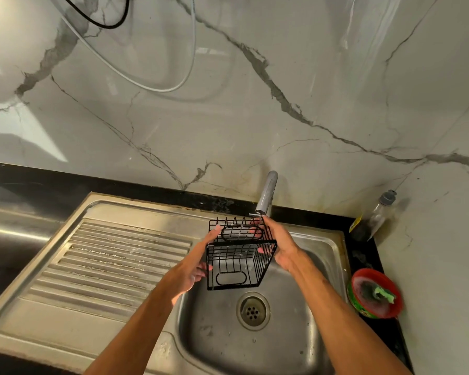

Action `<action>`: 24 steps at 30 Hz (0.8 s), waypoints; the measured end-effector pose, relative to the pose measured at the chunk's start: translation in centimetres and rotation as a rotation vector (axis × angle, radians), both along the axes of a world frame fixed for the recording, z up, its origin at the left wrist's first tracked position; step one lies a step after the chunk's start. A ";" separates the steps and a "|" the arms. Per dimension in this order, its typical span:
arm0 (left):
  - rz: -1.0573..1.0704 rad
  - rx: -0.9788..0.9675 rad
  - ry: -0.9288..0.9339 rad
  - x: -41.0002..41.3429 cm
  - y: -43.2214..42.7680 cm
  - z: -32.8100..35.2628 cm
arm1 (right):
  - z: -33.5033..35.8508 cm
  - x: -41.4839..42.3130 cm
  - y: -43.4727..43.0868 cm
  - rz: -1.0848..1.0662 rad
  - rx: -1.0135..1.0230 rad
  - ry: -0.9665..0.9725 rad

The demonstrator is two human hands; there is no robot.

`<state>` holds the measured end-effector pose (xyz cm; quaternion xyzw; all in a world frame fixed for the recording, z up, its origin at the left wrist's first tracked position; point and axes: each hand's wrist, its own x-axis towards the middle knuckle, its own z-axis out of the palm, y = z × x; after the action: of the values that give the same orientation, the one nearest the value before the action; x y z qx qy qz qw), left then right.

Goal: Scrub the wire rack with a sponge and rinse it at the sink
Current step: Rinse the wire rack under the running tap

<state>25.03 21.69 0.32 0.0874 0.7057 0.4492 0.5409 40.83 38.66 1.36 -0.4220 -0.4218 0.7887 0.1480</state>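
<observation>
Both forearms (pixel 136 328) reach over the sink (pixel 287 342). The left hand (pixel 190 269) and right hand (pixel 279 244) curl their fingers round opposite sides of the black wire rack (pixel 238 255), holding it tilted just under the tap (pixel 266 193). A green sponge (pixel 383 295) lies in a red bowl (pixel 363 307) on the worktop (pixel 359 255).

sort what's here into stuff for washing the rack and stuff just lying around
For the job:
- wire rack, held in left hand and right hand
- tap
- sink
- green sponge in red bowl

Lying about:
- bottle in the corner
- white cable on the wall
</observation>
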 end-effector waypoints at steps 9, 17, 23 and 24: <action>0.061 -0.006 -0.077 -0.7 -1.1 -1.3 | 0.6 -1.7 -0.4 0.085 0.139 -0.034; 0.101 -0.016 -0.173 -1.3 -1.3 -1.7 | 0.0 -2.3 -2.0 0.130 0.497 0.090; 0.203 -0.033 -0.346 -1.6 -1.6 -1.6 | -0.7 -1.2 -4.0 0.182 0.686 0.017; 0.216 -0.033 -0.367 -1.6 -1.6 -1.6 | -1.0 -1.0 -4.3 0.190 0.755 -0.018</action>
<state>23.46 20.07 -1.23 -0.0809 0.6080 0.5011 0.6105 39.80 34.33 0.36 -0.3040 -0.7208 0.5844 0.2155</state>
